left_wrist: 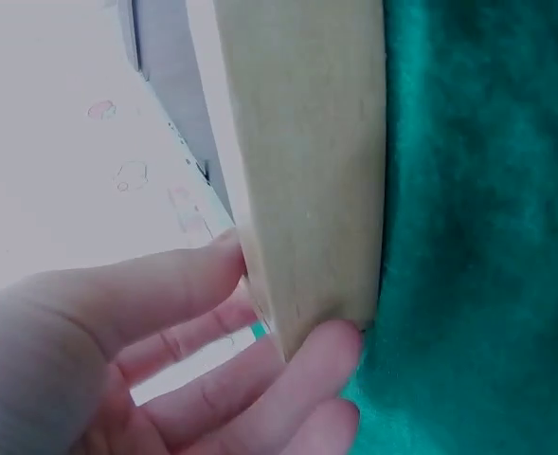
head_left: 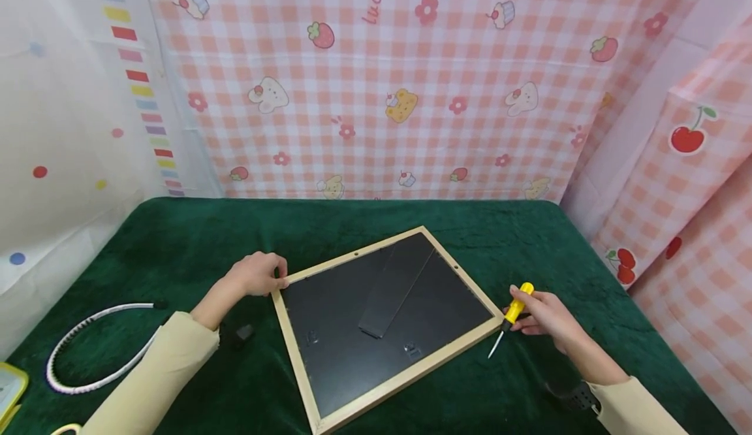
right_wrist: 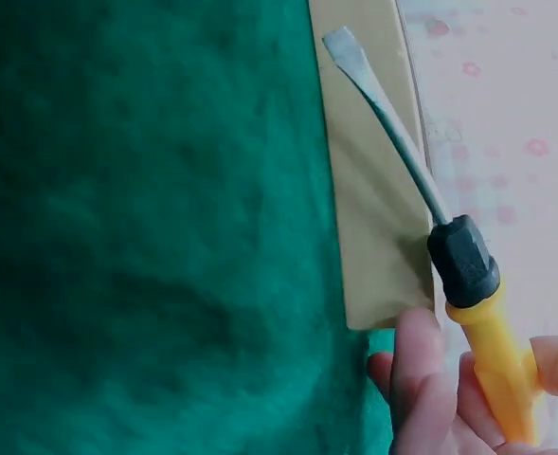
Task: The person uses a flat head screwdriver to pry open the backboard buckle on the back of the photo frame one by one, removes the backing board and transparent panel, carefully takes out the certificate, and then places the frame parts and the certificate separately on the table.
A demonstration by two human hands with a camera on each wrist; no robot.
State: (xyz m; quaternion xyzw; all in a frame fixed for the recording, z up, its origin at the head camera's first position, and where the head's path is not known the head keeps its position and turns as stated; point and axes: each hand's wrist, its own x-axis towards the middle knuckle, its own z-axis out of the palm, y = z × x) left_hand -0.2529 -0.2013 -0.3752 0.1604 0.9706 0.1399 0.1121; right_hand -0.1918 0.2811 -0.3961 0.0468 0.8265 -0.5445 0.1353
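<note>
A wooden picture frame [head_left: 352,409] lies tilted across the green cloth with its black backing board [head_left: 335,324] facing up. On that board is a folded black stand flap [head_left: 390,298]. My left hand [head_left: 258,273] pinches the frame's far left corner, thumb on top and fingers against the outer side, as the left wrist view shows. In my right hand [head_left: 549,321] is a flat-blade screwdriver [right_wrist: 501,360] with a yellow handle and black collar. Its blade points down toward me in the head view, while a fingertip touches the frame's right corner.
A white and dark banded loop [head_left: 55,363] lies on the green cloth [head_left: 194,239] at the left. Close to the left sleeve is a small black object [head_left: 243,332]. A yellow-edged item [head_left: 17,383] shows at the lower left edge. Printed curtains [head_left: 364,63] hang behind the table.
</note>
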